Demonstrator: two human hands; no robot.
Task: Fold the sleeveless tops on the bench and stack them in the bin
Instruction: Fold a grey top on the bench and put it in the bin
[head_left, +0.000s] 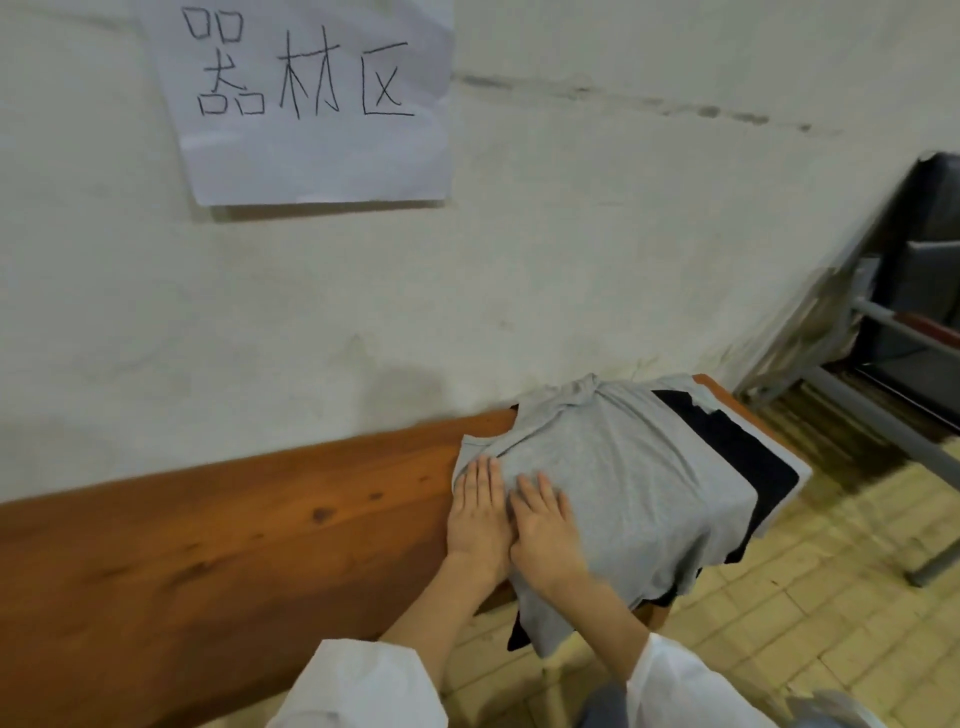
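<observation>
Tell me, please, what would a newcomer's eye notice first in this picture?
Most striking is the large paper sign with handwritten characters, high on the wall at upper left. Next come the left hand and the right hand, pressed flat side by side on a grey top. It lies over a dark garment at the right end of the wooden bench and hangs over its front edge.

The worktop runs along the wall behind it. At its right end a top lies over other tops, which show from under it on the right; the pile overhangs the front edge. The left hand and right hand lie flat, touching side by side, on the top's left part. A sheet hangs on the wall above. Right of the worktop, a frame stands on the floor.
</observation>
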